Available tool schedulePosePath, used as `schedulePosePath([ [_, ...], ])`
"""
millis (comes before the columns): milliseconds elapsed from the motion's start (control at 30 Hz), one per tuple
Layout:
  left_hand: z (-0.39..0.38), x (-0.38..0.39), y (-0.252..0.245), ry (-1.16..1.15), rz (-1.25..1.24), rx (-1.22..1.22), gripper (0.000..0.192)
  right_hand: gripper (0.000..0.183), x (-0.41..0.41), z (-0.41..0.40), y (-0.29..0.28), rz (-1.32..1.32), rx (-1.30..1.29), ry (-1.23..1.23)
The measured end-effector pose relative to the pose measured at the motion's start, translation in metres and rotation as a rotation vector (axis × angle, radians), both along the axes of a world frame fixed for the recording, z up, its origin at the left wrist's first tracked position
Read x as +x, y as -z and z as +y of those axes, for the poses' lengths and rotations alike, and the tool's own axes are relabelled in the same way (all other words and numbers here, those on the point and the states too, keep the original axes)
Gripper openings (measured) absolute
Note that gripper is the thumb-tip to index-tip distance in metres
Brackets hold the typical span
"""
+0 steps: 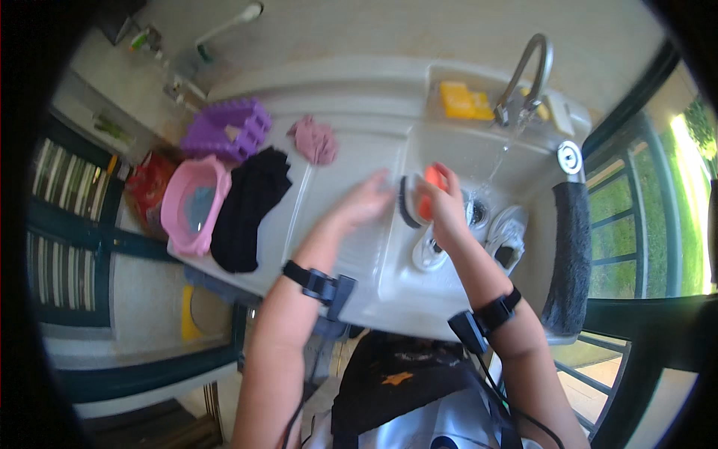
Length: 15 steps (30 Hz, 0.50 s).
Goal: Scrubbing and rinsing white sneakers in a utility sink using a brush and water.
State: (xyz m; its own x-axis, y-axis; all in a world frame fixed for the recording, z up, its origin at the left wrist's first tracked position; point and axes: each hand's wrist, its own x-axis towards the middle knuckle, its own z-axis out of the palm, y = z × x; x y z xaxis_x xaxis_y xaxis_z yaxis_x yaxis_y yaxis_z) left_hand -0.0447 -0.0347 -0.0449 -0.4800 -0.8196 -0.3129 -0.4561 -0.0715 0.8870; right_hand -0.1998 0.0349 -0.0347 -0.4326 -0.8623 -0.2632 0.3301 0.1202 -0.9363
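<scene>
My right hand (446,205) grips a scrub brush (409,202), blurred by motion, with an orange part in my fingers and a dark edge facing left. To its left, my left hand (364,196) is also blurred; its fingers look apart and nothing shows in them. Both hands are over a laundry sink (395,280), near the line between the flat drainboard and the basin. One white shoe (427,255) lies in the basin, partly hidden by my right hand and forearm. A second white shoe (507,236) rests farther right, beside the drain (478,213).
Water runs from a curved metal faucet (543,62). Yellow soap bars (463,102) sit on the back ledge. A grey towel (569,258) drapes the right rim. Leftward are a pink cloth (315,140), black fabric (247,216), a purple basket (210,132) and a pink basin (171,207).
</scene>
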Motion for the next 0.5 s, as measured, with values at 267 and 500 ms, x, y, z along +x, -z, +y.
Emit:
schedulePosePath([
  [267, 0.022, 0.152, -0.038, -0.383, -0.068, -0.045, 0.051, 0.069, 0.175, -0.019, 0.022, 0.729, -0.200, -0.573],
  [500, 0.062, 0.187, -0.003, -0.354, -0.179, -0.067, 0.053, 0.067, 0.149, 0.015, 0.018, 0.905, -0.127, -0.743],
])
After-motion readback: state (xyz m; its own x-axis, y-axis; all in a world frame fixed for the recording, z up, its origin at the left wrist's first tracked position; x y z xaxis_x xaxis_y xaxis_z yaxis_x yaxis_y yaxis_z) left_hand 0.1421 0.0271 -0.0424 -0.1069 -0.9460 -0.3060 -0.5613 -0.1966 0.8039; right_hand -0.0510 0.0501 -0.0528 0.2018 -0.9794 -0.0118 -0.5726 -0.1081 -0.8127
